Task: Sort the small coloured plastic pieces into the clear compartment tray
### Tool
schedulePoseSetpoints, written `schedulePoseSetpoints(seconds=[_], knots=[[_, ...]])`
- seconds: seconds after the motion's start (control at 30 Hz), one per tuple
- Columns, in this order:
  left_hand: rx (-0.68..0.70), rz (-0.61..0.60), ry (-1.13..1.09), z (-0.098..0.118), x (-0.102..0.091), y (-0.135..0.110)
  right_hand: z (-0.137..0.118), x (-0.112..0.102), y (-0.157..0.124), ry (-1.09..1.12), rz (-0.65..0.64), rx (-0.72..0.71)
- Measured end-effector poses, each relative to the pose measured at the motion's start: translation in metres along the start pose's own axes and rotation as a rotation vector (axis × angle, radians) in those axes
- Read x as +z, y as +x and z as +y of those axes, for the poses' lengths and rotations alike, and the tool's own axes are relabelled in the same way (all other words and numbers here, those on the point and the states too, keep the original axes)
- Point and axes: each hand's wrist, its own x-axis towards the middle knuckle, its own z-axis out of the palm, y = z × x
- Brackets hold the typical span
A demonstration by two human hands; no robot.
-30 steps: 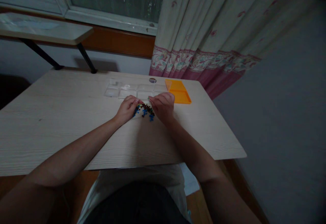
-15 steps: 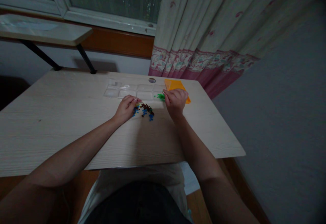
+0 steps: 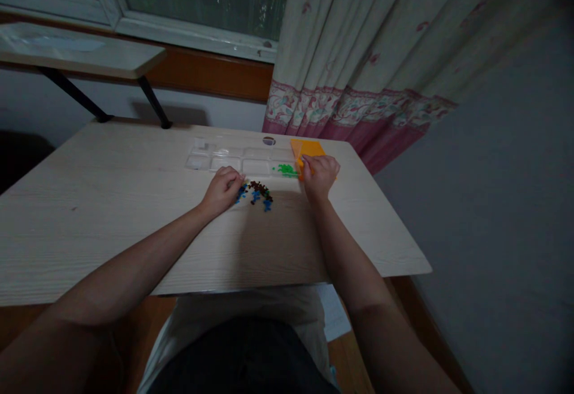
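My left hand (image 3: 222, 191) rests on the table with its fingers curled, at the left edge of a loose pile of small brown and blue pieces (image 3: 258, 188). Whatever its fingertips hold, if anything, is too small to make out. My right hand (image 3: 320, 176) is closed in a pinch in front of an orange plastic piece (image 3: 309, 147), which it partly covers. What lies between those fingers is hidden. Just left of it, small green pieces (image 3: 286, 170) lie in the right front compartment of a clear divided box (image 3: 256, 167).
The box stands on a pale wooden table (image 3: 134, 214). A small dark round object (image 3: 269, 141) lies behind it. At the back left, a raised shelf (image 3: 81, 53) stands on black legs. A patterned curtain (image 3: 350, 95) hangs behind the table, with a wall at the right.
My right hand has moved right, off the green pieces, to the front of the orange piece. My left hand stays by the pile, its fingers slightly more curled.
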Motion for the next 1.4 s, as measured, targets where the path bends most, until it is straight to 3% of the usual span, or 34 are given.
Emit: schedulePoseSetpoints(seconds=[0.2, 0.57, 0.9, 1.4], knots=[[0.016, -0.002, -0.005, 0.003, 0.0, 0.0, 0.007, 0.006, -0.002, -0.013, -0.026, 0.046], [-0.007, -0.013, 0.012, 0.0, 0.001, 0.0, 0.003, 0.012, -0.006, -0.035, -0.199, 0.103], [-0.02, -0.021, 0.027, -0.001, 0.002, 0.0, 0.001, 0.015, -0.007, -0.106, -0.33, 0.067], [0.012, -0.082, 0.101, -0.001, 0.003, -0.003, -0.002, 0.012, -0.005, -0.112, -0.294, 0.077]])
